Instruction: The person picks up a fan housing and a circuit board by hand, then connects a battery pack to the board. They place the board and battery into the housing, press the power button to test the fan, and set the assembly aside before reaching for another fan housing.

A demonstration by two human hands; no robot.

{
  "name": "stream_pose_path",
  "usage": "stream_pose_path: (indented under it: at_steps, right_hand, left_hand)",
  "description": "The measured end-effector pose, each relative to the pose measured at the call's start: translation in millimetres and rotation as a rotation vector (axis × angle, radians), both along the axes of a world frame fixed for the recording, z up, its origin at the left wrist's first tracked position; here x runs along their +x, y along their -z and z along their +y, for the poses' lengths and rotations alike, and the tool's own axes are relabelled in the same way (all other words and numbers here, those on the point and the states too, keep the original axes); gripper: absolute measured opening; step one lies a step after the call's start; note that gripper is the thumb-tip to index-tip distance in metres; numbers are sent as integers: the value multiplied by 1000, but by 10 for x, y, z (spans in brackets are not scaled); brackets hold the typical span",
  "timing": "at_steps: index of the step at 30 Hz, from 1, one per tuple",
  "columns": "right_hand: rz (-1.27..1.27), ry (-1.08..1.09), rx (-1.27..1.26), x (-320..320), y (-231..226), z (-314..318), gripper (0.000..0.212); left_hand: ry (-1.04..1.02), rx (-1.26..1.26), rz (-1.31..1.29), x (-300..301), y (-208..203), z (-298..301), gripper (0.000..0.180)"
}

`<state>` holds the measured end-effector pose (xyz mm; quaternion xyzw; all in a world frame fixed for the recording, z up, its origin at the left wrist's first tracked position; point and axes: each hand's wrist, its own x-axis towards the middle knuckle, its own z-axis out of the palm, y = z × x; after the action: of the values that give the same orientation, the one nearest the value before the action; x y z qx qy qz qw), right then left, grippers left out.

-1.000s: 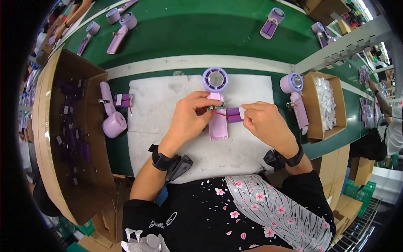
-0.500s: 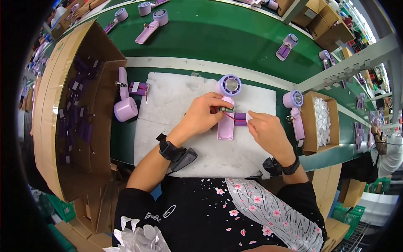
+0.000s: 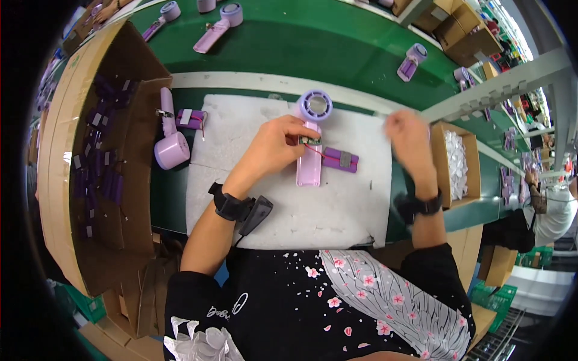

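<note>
A pink and lilac handheld fan lies on the white foam pad, its round head at the far end and its handle shell open. My left hand is closed at the fan's neck, thumb and fingers pinching the small green circuit board there. Thin red wire runs from the board to a purple battery pack, which rests on the pad just right of the handle, with a grey patch on top. Over the pad's right edge, apart from the fan, is my right hand; motion smears its fingers.
A tall carton of purple battery packs stands at left. Beside it lie another fan and a battery pack. At right is a small box of white pieces. Several fans lie on the green conveyor behind.
My right hand has left the battery pack and moved right and away from me. The pack now lies uncovered. My left hand keeps its place at the fan's neck; the whole view has shifted slightly.
</note>
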<state>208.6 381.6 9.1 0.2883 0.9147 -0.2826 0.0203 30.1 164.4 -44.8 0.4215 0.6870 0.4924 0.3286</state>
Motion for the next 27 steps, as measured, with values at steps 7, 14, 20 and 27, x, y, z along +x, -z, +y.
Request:
stream_pose_path:
  at_steps: [7, 14, 20, 27]
  right_hand:
    - [499, -561, 119, -169, 358, -351, 47]
    - [128, -310, -577, -138, 209, -436, 49]
    - [142, -57, -1432, -65, 137, -390, 75]
    - [232, -235, -1440, -41, 98, -389, 93]
  left_hand:
    - [-47, 2, -4, -26, -39, 9, 35]
    - [-68, 47, 53, 37, -70, 38, 32]
    - [-52, 36, 107, 48, -162, 22, 32]
    - [-54, 69, 336, 67, -185, 15, 30]
